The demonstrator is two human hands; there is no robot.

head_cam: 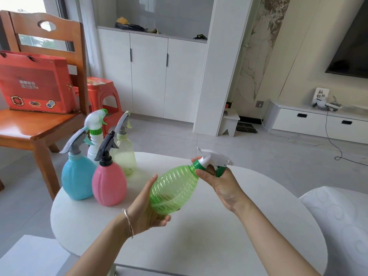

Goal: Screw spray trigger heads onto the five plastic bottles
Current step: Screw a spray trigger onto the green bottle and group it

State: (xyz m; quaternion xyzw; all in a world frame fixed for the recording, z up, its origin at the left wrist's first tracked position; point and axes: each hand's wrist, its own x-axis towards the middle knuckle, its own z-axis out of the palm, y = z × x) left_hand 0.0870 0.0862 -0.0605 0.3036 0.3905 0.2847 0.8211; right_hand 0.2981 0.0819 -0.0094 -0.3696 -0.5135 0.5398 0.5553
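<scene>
Left hand (148,212) grips the lower body of the ribbed transparent green plastic bottle (175,190), and the right hand (217,180) pinches its neck. The bottle is held tilted above the round white table (219,246), its neck pointing to the right.

At the far left part of this table four bottles stand upright and close together, each with a head on:
- the opaque blue bottle (77,176) with a grey head
- the opaque pink bottle (109,186) with a black one
- the pale yellowish clear bottle (125,154) with a grey one
- the slim white bottle (94,150) with a white and green one

So four of five seem finished, and the green bottle is the last.

It looks empty and light. The white spray trigger head (214,158) sits on its neck, and the right fingers curl around the small green collar (197,164). Whether the collar is already tight cannot be told; probably some turns remain
</scene>
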